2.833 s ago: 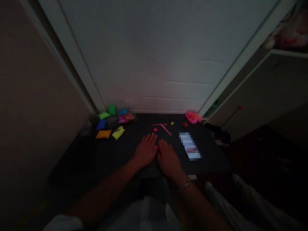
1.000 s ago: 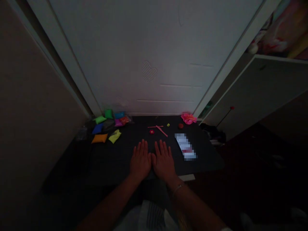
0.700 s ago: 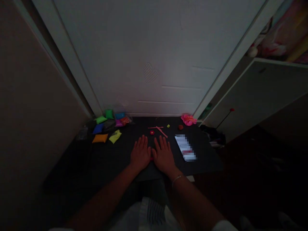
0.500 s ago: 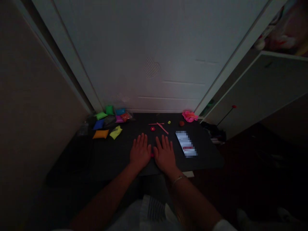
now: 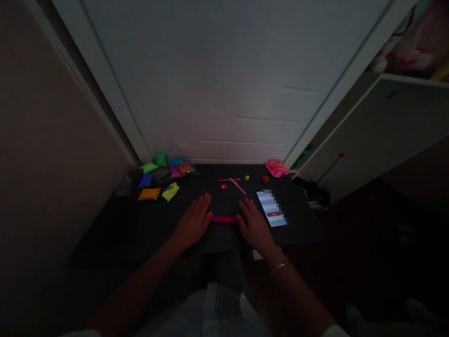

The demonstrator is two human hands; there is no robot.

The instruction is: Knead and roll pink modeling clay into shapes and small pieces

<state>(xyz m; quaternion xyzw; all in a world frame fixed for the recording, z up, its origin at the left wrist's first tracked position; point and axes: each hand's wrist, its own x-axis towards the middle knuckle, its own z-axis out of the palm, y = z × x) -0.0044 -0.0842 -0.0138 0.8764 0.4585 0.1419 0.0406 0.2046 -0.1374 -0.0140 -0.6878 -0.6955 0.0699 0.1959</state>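
Observation:
A red roll of modelling clay (image 5: 223,219) lies crosswise on the dark table (image 5: 217,241), its middle bare between my hands. My left hand (image 5: 192,220) rests palm down over its left end, fingers stretched out. Over the right end lies my right hand (image 5: 255,225), also flat, with its fingers a little apart. Both ends of the roll are hidden under the hands. Just beyond are a small red flower-like piece with a pale centre (image 5: 223,186) and two thin pink tools (image 5: 238,186), one lying across the other.
Soft packets of coloured clay, such as an orange packet (image 5: 149,194) and a yellow packet (image 5: 170,192), lie at the left. Right of my hands is a lit phone (image 5: 271,208). Behind it sit a dark red ball (image 5: 265,179) and a pink ruffled object (image 5: 277,169). A white panel (image 5: 182,70) backs the table.
My hands were close together over the roll, nearly hiding it. They have moved apart, left and right, and a long stretch of the red roll now shows between them.

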